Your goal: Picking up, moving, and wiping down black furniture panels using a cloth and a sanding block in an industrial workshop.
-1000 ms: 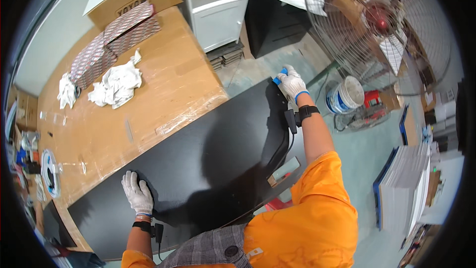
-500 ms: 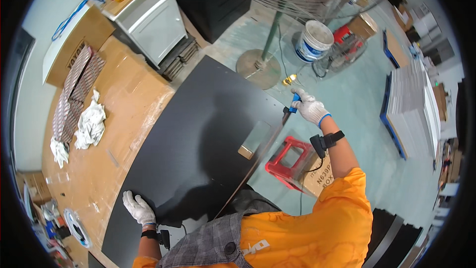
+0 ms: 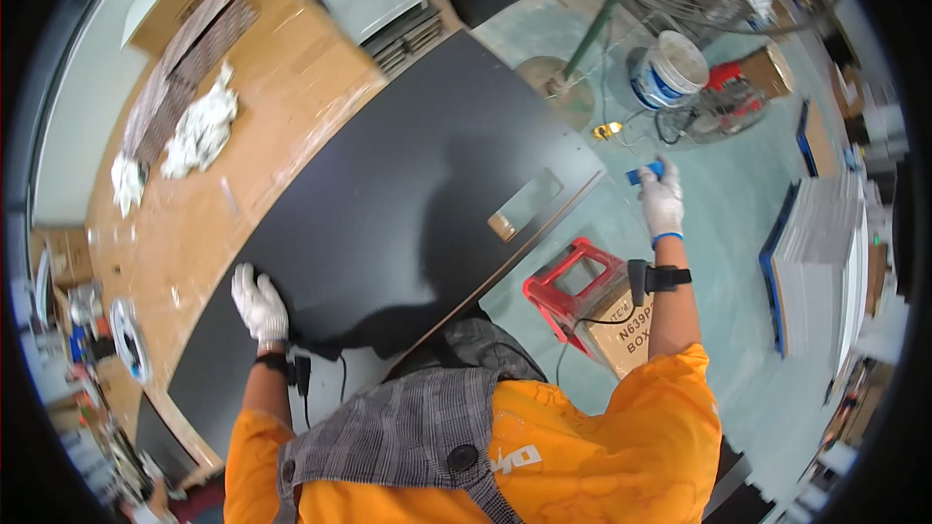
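Note:
A large black panel (image 3: 369, 165) lies across a cardboard-covered worktable. My left hand (image 3: 259, 303), in a white glove, rests flat with its fingers stretched on the panel near its left edge. Out past the panel's far right corner, my right hand (image 3: 662, 206) is gloved too and closed round a small blue hand tool (image 3: 645, 173). That tool is held in the air, apart from the panel edge; its exact kind does not show. On the panel's right part lies a clear, rectangular piece with a tan block (image 3: 503, 225) at its near end.
A red stool (image 3: 546, 303) and a cardboard box (image 3: 621, 330) stand right of the panel. Beyond are a fan base (image 3: 555, 87), a white bucket (image 3: 670, 73) and stacked white boards (image 3: 820, 262). White rags (image 3: 202, 131) lie on the worktable (image 3: 282, 126) at left.
My right hand has moved the blue tool off the panel's right edge, outward past the corner. My left hand stays on the panel. The whole view has shifted.

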{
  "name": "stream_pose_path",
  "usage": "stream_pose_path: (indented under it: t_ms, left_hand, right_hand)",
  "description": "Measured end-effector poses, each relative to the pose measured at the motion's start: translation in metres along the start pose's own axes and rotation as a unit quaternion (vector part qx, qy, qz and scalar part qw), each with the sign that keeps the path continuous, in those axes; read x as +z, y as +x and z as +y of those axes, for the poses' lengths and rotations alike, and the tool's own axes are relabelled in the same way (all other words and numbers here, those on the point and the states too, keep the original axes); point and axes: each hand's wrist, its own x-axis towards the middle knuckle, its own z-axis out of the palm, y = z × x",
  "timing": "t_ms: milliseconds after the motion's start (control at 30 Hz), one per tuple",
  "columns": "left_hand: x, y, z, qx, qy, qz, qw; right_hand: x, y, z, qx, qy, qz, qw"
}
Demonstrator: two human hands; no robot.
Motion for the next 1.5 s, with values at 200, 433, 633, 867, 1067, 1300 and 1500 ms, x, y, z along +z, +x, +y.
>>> stream_pose_path:
  t_ms: [200,433,633,867,1067,1300,1500]
  left_hand:
    - [-0.044,-0.003,0.013,-0.026,-0.005,-0.020,0.999]
    - [-0.077,-0.131,-0.055,0.069,-0.037,-0.061,0.995]
    - [-0.143,-0.277,-0.188,-0.105,0.018,-0.002,0.994]
    - [-0.198,-0.414,-0.293,-0.360,0.003,-0.020,0.933]
    - [-0.154,-0.537,-0.321,-0.480,-0.030,-0.041,0.876]
    - [-0.167,-0.611,-0.344,-0.562,-0.212,-0.231,0.765]
    - [-0.180,-0.683,-0.369,-0.657,-0.218,-0.323,0.645]
  right_hand:
    - [0.005,-0.056,-0.039,-0.071,0.280,-0.063,0.955]
    - [0.028,-0.138,-0.047,-0.089,0.333,-0.131,0.929]
    - [0.094,-0.254,-0.120,-0.141,0.373,-0.218,0.891]
    - [0.157,-0.468,-0.242,-0.217,0.333,-0.489,0.776]
    - [0.237,-0.653,-0.324,-0.343,0.237,-0.608,0.676]
    - [0.366,-0.815,-0.399,-0.675,0.032,-0.407,0.615]
    - [0.500,-0.913,-0.446,-0.661,-0.005,-0.392,0.640]
